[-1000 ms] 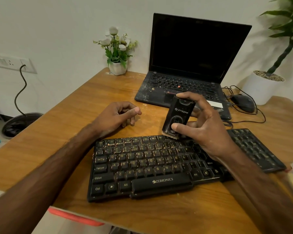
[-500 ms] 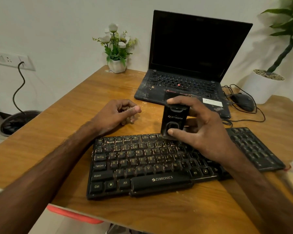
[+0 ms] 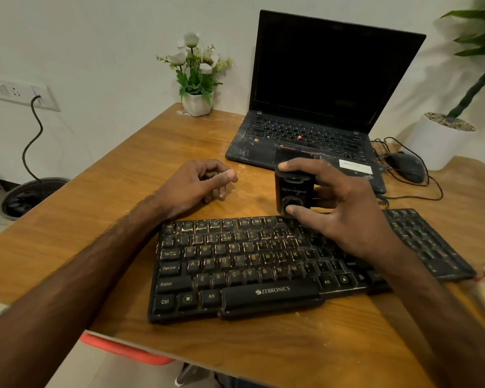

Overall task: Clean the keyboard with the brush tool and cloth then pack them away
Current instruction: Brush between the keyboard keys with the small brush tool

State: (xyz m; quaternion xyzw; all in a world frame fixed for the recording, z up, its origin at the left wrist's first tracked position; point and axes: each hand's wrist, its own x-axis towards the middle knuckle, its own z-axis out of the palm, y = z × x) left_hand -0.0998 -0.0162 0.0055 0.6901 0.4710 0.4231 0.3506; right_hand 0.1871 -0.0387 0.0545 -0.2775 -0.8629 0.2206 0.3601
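Keyboard (image 3: 249, 270) lay with its long axis left to right across mid-frame; the right hand (image 3: 345, 214) gripped the brush tool (image 3: 293, 191) upright at its top row, while the left hand (image 3: 196, 183) rested loosely curled and empty beyond the keyboard's upper left.

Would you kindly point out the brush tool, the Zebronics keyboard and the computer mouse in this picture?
brush tool (image 3: 293, 190): head view, on its black front face.
Zebronics keyboard (image 3: 272, 300): head view, on the space bar.
computer mouse (image 3: 405, 167): head view, on its top shell.
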